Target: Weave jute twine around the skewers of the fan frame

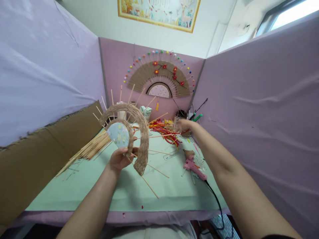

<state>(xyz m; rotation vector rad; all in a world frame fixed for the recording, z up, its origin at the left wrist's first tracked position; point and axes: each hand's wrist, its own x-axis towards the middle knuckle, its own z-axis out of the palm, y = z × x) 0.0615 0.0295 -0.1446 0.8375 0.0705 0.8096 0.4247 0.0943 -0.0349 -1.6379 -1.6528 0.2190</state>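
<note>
My left hand [122,158] grips a half-made fan [144,132] near its lower middle and holds it tilted above the table. Brown twine is woven in an arc around its thin wooden sticks, and a pale blue floral half-disc [119,135] sits at its centre. Far forward on the right, my right hand [179,126] is by a cup-like container [185,132] at the back of the table. Motion smears its fingers, so whether it holds anything cannot be made out.
A pink glue gun [195,168] with a black cord lies at the right. Red and yellow pipe cleaners [161,127] are heaped at the back. Thin wooden sticks [91,146] lie beside a cardboard strip [62,142] on the left. A finished fan [142,76] hangs on the back panel.
</note>
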